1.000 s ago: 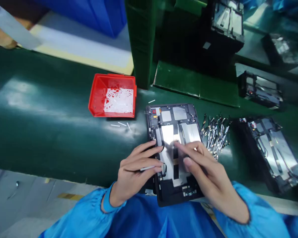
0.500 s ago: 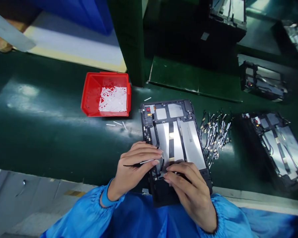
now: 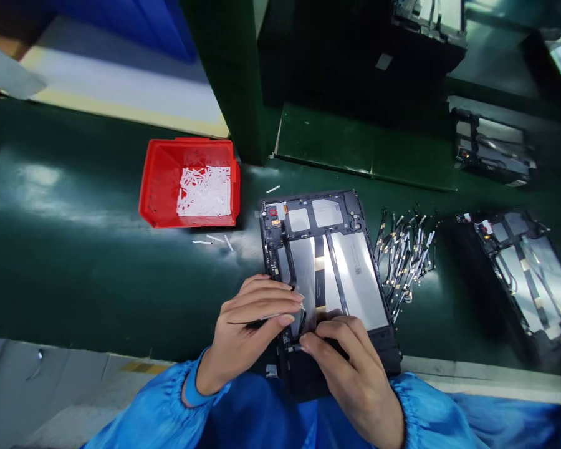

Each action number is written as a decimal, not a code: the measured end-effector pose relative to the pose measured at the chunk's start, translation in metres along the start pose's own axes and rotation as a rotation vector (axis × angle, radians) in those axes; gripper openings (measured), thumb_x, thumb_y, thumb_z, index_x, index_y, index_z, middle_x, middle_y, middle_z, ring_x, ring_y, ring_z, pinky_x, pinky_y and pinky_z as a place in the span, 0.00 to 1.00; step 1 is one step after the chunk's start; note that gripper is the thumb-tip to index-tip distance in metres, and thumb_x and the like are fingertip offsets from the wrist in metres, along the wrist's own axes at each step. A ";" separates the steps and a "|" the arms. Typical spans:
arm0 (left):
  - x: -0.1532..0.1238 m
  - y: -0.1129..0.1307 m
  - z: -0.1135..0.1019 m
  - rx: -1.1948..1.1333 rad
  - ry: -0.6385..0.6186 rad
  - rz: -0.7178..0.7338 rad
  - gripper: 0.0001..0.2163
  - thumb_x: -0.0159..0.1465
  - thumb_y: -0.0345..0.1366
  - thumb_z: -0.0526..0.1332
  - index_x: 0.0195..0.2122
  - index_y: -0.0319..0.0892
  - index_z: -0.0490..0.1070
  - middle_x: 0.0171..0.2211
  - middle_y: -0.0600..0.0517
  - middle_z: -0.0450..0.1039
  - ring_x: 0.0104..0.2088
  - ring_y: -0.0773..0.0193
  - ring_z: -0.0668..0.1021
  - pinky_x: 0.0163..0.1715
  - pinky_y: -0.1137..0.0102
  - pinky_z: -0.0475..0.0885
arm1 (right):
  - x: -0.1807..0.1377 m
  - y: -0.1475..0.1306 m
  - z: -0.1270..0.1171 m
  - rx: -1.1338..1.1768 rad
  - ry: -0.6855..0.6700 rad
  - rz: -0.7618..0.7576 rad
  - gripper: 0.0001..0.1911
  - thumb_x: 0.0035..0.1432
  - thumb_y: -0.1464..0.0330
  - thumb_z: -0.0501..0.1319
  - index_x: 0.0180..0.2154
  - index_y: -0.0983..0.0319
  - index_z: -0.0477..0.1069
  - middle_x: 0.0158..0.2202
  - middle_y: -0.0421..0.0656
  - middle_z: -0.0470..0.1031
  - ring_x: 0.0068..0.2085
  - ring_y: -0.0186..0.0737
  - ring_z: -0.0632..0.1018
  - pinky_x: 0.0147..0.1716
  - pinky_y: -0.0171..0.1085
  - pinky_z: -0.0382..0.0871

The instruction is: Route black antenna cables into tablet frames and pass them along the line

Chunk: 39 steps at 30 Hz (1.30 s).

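Note:
An opened tablet [image 3: 355,268] lies in front of me, its silver battery panels and black flat cables exposed. My left hand [image 3: 257,321] rests over its lower left part, thumb and fingers closed on a thin strip [image 3: 243,323], dark at the outer end and paler near the thumb. Whether the strip is a cable or a tool, I cannot tell. My right hand [image 3: 346,355] is bent over the tablet's lower middle. Its thumb and forefinger are pinched together close to a black cable [image 3: 303,321] at the lower left; what lies between them is hidden.
Left of the tablet stands a red bin [image 3: 156,187] of small white strips, with loose strips [image 3: 215,238] near it. A pile of thin cables [image 3: 404,255] lies to the right. Beyond it is another opened tablet [image 3: 528,268]. A green post [image 3: 234,81] rises behind the bin.
The view has shifted slightly, so the bin and tablet appear a little farther left and lower. My right fingertips have moved lower and closer together; my left hand keeps its grip.

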<state>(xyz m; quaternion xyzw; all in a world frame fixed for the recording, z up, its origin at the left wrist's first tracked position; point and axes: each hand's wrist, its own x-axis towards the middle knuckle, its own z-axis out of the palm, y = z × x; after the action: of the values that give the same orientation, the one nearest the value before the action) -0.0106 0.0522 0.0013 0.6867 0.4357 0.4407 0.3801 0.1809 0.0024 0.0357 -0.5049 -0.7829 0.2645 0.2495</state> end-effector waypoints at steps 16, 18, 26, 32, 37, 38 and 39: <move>0.064 -0.007 -0.007 0.239 -0.266 0.170 0.04 0.63 0.34 0.65 0.38 0.51 0.77 0.44 0.59 0.81 0.50 0.63 0.77 0.58 0.61 0.59 | 0.004 0.003 -0.004 -0.012 -0.015 -0.063 0.09 0.65 0.76 0.55 0.42 0.62 0.74 0.36 0.44 0.76 0.41 0.39 0.75 0.44 0.38 0.73; 0.064 -0.009 -0.007 0.231 -0.273 0.122 0.03 0.63 0.34 0.65 0.37 0.51 0.77 0.43 0.59 0.81 0.49 0.63 0.78 0.58 0.63 0.58 | 0.004 0.005 -0.003 -0.018 -0.030 -0.073 0.08 0.65 0.75 0.56 0.41 0.62 0.74 0.36 0.44 0.76 0.41 0.38 0.76 0.44 0.36 0.73; 0.065 -0.007 -0.008 0.178 -0.282 0.068 0.03 0.64 0.33 0.64 0.36 0.49 0.76 0.43 0.60 0.81 0.50 0.65 0.78 0.58 0.66 0.56 | 0.004 0.006 0.005 -0.050 0.047 -0.095 0.07 0.63 0.76 0.58 0.37 0.63 0.74 0.33 0.43 0.76 0.37 0.38 0.75 0.40 0.37 0.73; 0.065 -0.006 -0.008 0.180 -0.283 0.053 0.03 0.64 0.32 0.64 0.36 0.49 0.76 0.43 0.60 0.81 0.49 0.66 0.78 0.59 0.66 0.55 | 0.006 0.006 0.002 -0.056 0.053 -0.106 0.08 0.64 0.75 0.58 0.37 0.62 0.75 0.32 0.42 0.77 0.37 0.37 0.76 0.42 0.35 0.73; 0.065 -0.007 -0.008 0.188 -0.283 0.077 0.04 0.63 0.31 0.65 0.36 0.49 0.75 0.44 0.60 0.80 0.50 0.66 0.78 0.59 0.67 0.54 | 0.003 0.009 0.014 -0.108 0.128 -0.136 0.10 0.65 0.75 0.56 0.36 0.62 0.76 0.42 0.42 0.80 0.35 0.36 0.75 0.42 0.36 0.73; 0.065 -0.007 -0.008 0.191 -0.281 0.078 0.04 0.63 0.31 0.65 0.36 0.48 0.75 0.44 0.60 0.80 0.50 0.66 0.78 0.59 0.67 0.54 | 0.003 0.010 0.017 -0.113 0.164 -0.146 0.10 0.65 0.75 0.56 0.35 0.62 0.76 0.44 0.42 0.80 0.34 0.35 0.75 0.39 0.35 0.74; 0.065 -0.007 -0.007 0.195 -0.281 0.077 0.04 0.63 0.31 0.65 0.36 0.48 0.75 0.44 0.60 0.80 0.49 0.66 0.78 0.59 0.67 0.54 | 0.003 0.011 0.020 -0.110 0.203 -0.148 0.10 0.65 0.75 0.57 0.34 0.62 0.76 0.43 0.42 0.81 0.33 0.35 0.74 0.36 0.34 0.74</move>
<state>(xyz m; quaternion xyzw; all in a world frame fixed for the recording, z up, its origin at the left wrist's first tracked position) -0.0045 0.1162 0.0150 0.7914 0.3923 0.3103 0.3515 0.1742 0.0055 0.0138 -0.4826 -0.8021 0.1498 0.3183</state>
